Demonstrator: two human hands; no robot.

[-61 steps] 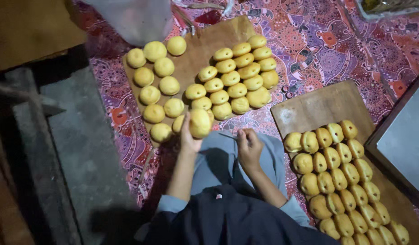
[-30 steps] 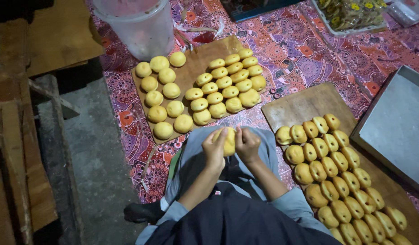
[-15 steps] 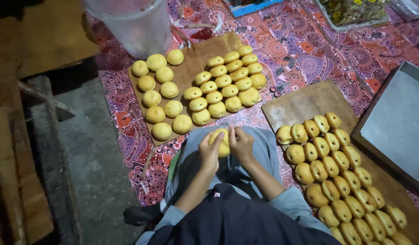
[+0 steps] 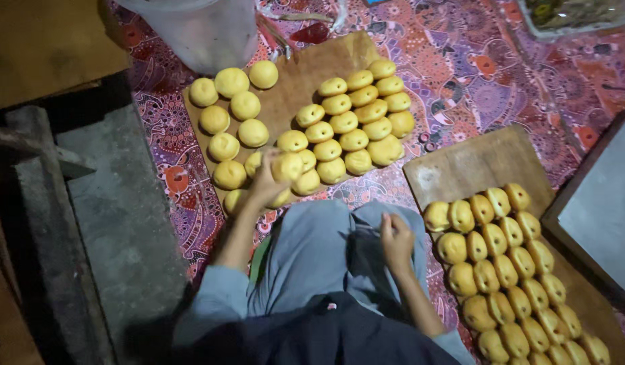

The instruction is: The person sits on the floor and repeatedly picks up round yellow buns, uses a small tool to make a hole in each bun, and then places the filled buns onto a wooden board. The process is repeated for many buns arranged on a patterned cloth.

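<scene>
My left hand [image 4: 263, 184] reaches forward to the near edge of a wooden board [image 4: 305, 71] and closes on a round yellow dough ball [image 4: 288, 166]. Round balls [image 4: 231, 82] fill the board's left side, and smaller oval pieces [image 4: 356, 115] lie in rows on its right. My right hand [image 4: 396, 238] rests on my grey-trousered lap with its fingers curled and nothing visible in them. A second wooden board [image 4: 474, 162] to my right carries several rows of oval dough pieces [image 4: 501, 270].
A translucent plastic bucket [image 4: 197, 27] stands behind the first board. A patterned red cloth [image 4: 461, 74] covers the floor. A flat metal tray [image 4: 599, 196] lies at the far right, a concrete step [image 4: 116, 223] at my left, and a filled tray [image 4: 572, 13] at the top right.
Both hands were shaping a dough piece over my lap. Now the left hand has gone out to the board and grips a ball there, while the right hand stays on my lap.
</scene>
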